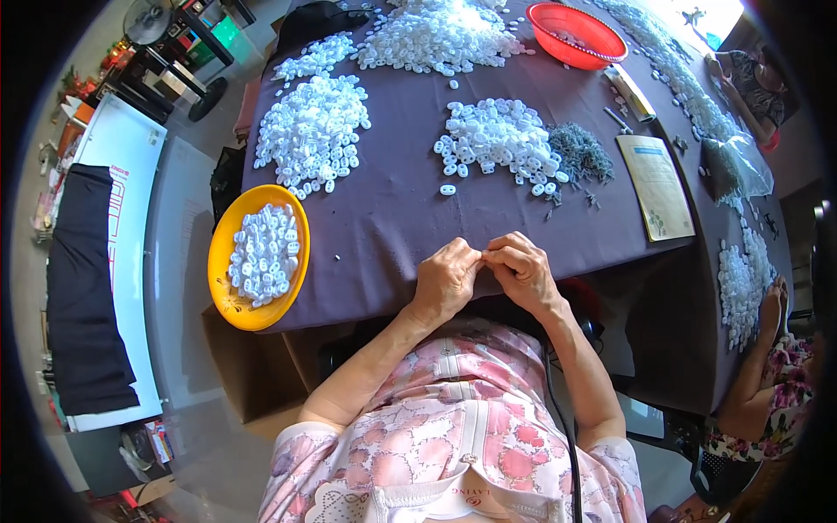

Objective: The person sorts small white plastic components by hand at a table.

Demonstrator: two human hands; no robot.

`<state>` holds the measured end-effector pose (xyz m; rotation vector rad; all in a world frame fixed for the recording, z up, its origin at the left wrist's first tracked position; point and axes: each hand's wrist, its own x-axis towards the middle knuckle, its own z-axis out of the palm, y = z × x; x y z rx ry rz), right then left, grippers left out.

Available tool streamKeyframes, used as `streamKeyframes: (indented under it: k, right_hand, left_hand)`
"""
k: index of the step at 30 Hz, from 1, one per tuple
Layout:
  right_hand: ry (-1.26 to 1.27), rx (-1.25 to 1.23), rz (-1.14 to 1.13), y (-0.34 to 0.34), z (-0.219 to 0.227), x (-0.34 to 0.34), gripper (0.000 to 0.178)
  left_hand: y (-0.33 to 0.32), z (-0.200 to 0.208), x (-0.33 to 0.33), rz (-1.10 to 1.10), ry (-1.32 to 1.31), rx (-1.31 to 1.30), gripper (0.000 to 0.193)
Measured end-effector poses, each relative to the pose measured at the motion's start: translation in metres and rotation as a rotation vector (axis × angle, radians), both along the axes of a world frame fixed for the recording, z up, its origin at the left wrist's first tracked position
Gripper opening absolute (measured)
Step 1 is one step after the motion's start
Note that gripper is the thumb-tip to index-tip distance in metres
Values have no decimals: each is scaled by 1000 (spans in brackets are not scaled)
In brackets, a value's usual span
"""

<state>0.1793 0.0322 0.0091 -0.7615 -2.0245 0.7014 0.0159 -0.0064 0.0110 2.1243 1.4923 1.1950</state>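
My left hand [448,277] and my right hand [520,272] meet fingertip to fingertip over the near edge of the dark cloth-covered table [375,227]. Both are closed in a pinch; whatever lies between the fingers is too small and covered to name. Beyond them is a pile of small white oval plastic pieces with holes [497,139], and against its right side a heap of small grey parts [580,155]. To the left, a yellow oval bowl [302,228] at the table corner holds more white pieces, some with a stem-like bit standing up.
Larger piles of white pieces [314,131] spread along the left and far table. A red basket [542,19], a tan booklet [654,187] and a clear plastic bag [751,161] lie to the right. Two other people sit at the right side. A cardboard box [253,370] stands below left.
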Motion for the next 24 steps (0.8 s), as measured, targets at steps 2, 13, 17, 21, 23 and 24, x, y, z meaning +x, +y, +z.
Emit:
streamKeyframes:
  k: [2, 13, 17, 21, 23, 24]
  right_hand:
    - [-11, 9, 2, 0, 0, 0, 20]
    - [-21, -86, -55, -3, 11, -5, 37]
    - [-56, -23, -44, -1, 8, 0, 42]
    - [-67, -17, -52, -1, 9, -1, 39]
    - [-54, -24, -62, -1, 7, -3, 35]
    - [-58, -22, -60, 0, 7, -3, 35]
  left_hand:
    - [0, -2, 0, -3, 23, 5, 4]
    - [15, 2, -11, 40, -326, -385, 11]
    - [14, 7, -9, 26, -307, -418, 15]
    - [13, 8, -9, 24, -282, -390, 16]
    - [14, 8, -10, 19, -302, -405, 16]
    - [15, 9, -10, 13, -318, -422, 16]
